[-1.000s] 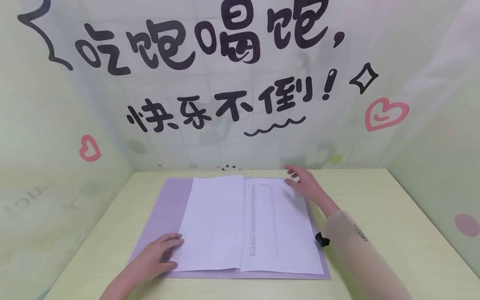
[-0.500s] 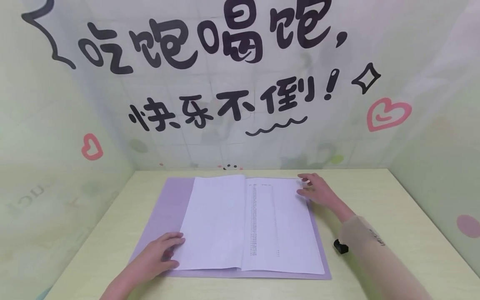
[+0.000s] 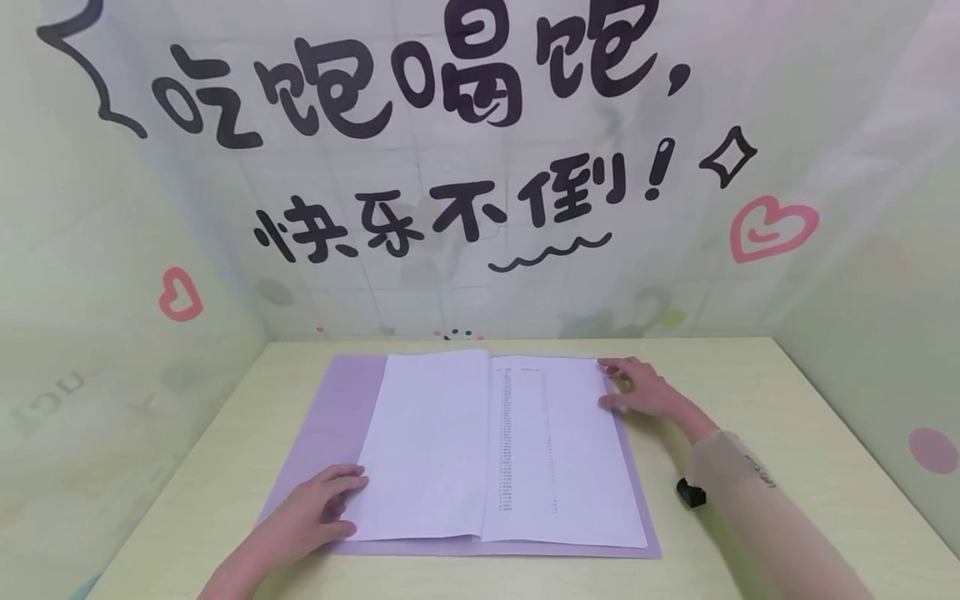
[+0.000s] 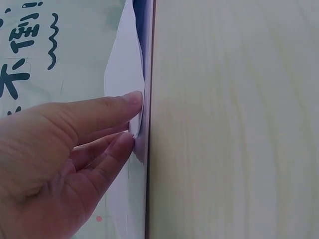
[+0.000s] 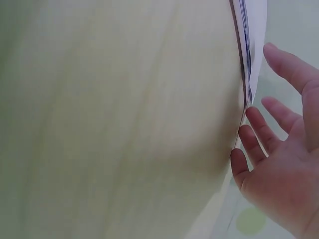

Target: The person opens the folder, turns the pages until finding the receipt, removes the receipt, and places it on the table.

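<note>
An open booklet with white pages point(image 3: 422, 442) and a purple cover point(image 3: 341, 417) lies flat on the table. Its right page point(image 3: 585, 467) carries narrow columns of small print; the left one is blank. At the lower left page edge my left hand point(image 3: 311, 512) rests with thumb and fingers apart. In the left wrist view the left hand point(image 4: 65, 154) has its fingertips against the edge of the page. Beside the upper right corner is my right hand point(image 3: 641, 387), fingers loosely bent. The right wrist view shows that right hand point(image 5: 284, 169) with spread fingers, holding nothing.
The pale wooden table point(image 3: 765, 417) reaches back to a printed wall sheet point(image 3: 405, 292) with large black characters. Similar sheets stand at both sides. A small black piece point(image 3: 691, 492) hangs by the right sleeve point(image 3: 757, 508).
My right hand has drawn back to the right and slightly down, from over the page's upper right corner to its side edge. The left hand and booklet have stayed put.
</note>
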A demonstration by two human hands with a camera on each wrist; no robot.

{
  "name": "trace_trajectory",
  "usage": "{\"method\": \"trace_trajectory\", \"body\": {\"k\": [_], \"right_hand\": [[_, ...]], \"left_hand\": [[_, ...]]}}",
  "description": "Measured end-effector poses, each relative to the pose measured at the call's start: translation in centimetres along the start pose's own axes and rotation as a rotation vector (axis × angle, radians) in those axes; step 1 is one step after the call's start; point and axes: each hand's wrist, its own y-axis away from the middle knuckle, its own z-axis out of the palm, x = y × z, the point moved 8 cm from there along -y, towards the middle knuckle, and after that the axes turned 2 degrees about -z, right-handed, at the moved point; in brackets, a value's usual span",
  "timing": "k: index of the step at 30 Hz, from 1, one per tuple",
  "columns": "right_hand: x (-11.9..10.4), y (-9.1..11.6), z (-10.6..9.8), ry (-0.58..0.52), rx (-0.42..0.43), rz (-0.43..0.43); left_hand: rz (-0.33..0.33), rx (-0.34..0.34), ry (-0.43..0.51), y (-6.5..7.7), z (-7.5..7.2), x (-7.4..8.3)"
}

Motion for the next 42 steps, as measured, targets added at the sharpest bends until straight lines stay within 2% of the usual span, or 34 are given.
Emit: {"method": "trace_trajectory", "body": {"k": [8,22,28,35,42], "right_hand": [[0.31,-0.14,0.15,0.053,-0.051,-0.002],[0.67,-0.17,0.15,0.071,-0.070,0.023],[0.37,-0.12,0.17,0.037,-0.044,0.022],[0.14,-0.42,0.44,-0.047,-0.016,-0.029],[0.06,-0.10,0.44,-0.132,-0.017,0.018]], "left_hand": [[0.007,0.007,0.007,0.05,0.07,-0.11],[0.043,0.019,-0.025,0.00,-0.03,0.09],[0.056,0.027,-0.025,0.12,0.02,0.09],[0.067,0.041,-0.025,0.17,0.03,0.00],[0.075,0.051,-0.027,0.11,0.04,-0.04]]}}
